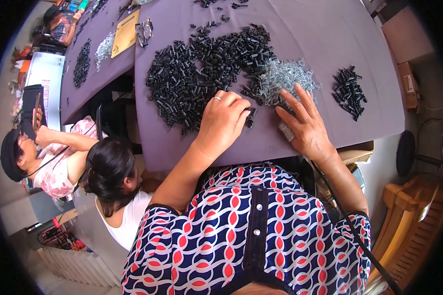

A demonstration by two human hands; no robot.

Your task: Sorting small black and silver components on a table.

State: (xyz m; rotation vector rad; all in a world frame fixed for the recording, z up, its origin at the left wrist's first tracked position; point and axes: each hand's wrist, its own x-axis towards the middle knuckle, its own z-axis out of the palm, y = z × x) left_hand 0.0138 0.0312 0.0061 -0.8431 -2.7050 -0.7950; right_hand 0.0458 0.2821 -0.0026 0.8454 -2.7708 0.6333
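— At the centre of the frame, what are your hands doing on the bench (300,29)?

— Your left hand (222,120) lies curled, knuckles up, at the lower edge of the big heap of black tubes (202,73). Its fingertips are tucked down onto a few loose tubes (251,117), so the grip looks pressed together around them, though the palm hides exactly what it pinches.

— And your right hand (305,125)?

— Spread wide, fingers fanned and reaching up to the pile of small silvery screws (285,76), fingertips touching its lower edge. Nothing is held in it. A small grey block (285,132) peeks out under the heel of the thumb.

— Why does the stock lie like that?

— I judge it is laid out for reach: black tubes to your left hand, screws just beside them to your right, the two heaps touching in the middle. A smaller cluster of black pieces (350,92) sits well apart toward the right of the frame, kept separate from the raw heaps.

— How do the tubes look?

— Short, matt black, cylindrical, tumbled every way. The purple cloth shows them clearly.
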